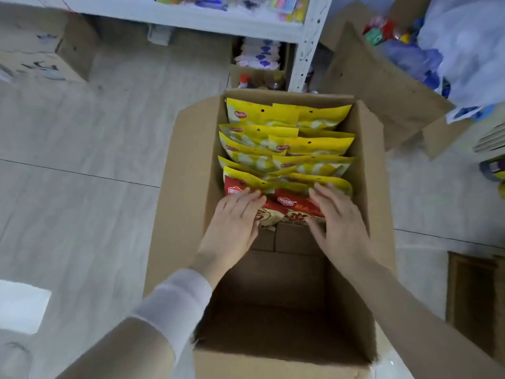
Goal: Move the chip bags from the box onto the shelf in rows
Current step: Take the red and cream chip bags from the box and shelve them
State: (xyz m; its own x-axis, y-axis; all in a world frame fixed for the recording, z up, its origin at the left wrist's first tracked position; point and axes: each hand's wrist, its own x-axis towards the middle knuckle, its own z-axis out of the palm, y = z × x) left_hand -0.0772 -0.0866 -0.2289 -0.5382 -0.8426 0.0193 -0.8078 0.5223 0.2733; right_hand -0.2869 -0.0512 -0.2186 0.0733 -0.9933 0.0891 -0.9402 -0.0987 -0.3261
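An open cardboard box (pixel 379 203) stands on the floor below me. Its far half holds several yellow chip bags (pixel 289 143) standing on edge in two columns. Nearest me in the stack are red chip bags (pixel 287 205). My left hand (pixel 235 222) lies with straight fingers on the left red bag. My right hand (pixel 338 214) rests with spread fingers on the right red bag, its thumb at the bag's lower edge. The near half of the box shows bare cardboard bottom. A white shelf (pixel 303 50) stands just beyond the box.
Under the shelf sits a small carton (pixel 257 72) with packets and bottles. A closed cardboard box (pixel 41 45) stands at the far left. The open box's right flap (pixel 382 86) sticks out toward plastic bags of goods (pixel 451 50). A wooden item (pixel 472 291) lies at right.
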